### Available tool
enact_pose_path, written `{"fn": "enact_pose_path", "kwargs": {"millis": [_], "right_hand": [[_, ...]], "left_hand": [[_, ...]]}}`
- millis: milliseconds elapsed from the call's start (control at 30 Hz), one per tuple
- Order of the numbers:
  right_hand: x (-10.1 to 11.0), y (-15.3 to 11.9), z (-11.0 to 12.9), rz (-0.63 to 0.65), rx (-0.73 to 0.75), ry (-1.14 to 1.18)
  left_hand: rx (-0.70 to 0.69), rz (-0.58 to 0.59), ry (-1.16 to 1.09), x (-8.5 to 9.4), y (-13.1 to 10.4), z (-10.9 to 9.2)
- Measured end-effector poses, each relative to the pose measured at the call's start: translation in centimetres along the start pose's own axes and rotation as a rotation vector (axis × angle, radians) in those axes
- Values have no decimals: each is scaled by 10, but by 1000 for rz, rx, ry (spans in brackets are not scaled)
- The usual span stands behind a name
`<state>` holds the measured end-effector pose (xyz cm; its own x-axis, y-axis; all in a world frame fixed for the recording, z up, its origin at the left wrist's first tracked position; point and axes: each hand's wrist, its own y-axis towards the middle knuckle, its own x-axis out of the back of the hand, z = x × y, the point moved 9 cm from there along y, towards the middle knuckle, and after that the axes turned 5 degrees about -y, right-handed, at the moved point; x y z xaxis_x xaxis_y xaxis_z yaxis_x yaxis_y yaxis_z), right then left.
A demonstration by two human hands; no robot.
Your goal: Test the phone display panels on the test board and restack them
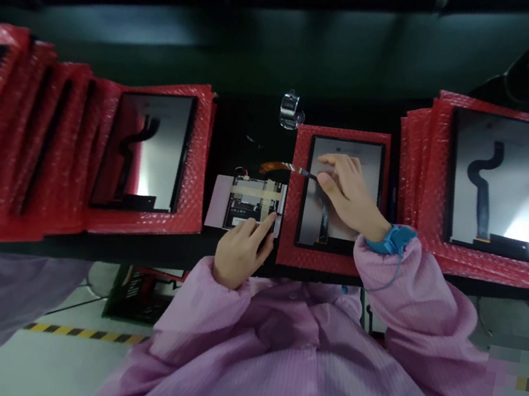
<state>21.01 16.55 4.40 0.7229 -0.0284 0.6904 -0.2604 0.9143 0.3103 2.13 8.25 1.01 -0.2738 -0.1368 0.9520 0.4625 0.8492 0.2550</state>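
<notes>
My left hand (242, 252) rests at the lower edge of a small circuit board assembly (253, 203) crossed with cream tape. Its index finger is stretched onto the board's lower right corner; the other fingers are loosely bent. An orange flat flex cable (277, 167) runs from above the board towards the screen on the right. Over that LCD screen panel (375, 159), my right hand (349, 195) has index finger and thumb apart, the thumb tip beside the cable's end. Whether the thumb presses the cable I cannot tell. Red bubble wrap (286, 249) lies under the screen.
Left stand several red bubble-wrap sleeves (48, 155) and a screen panel (172, 142) with a dark ribbon. Another screen panel (521, 180) lies on stacked sleeves at the right. A small shiny metal-and-clear object (289, 109) sits behind the board. A blue wrist strap (392, 240) circles my right wrist.
</notes>
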Motion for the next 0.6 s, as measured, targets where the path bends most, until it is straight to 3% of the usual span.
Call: {"fn": "enact_pose_path", "kwargs": {"millis": [167, 267, 400, 500, 600], "right_hand": [[8, 1, -3, -61, 3, -32], [19, -6, -2, -140, -22, -80], [38, -48, 2, -229, -167, -282], [40, -90, 4, -171, -296, -411], [34, -119, 4, -137, -378, -439]], "left_hand": [[28, 42, -1, -3, 1, 2], [40, 5, -30, -2, 0, 3], [21, -104, -196, 6, 1, -7], [-53, -150, -338, 10, 3, -30], [-77, -107, -386, 4, 7, -50]]}}
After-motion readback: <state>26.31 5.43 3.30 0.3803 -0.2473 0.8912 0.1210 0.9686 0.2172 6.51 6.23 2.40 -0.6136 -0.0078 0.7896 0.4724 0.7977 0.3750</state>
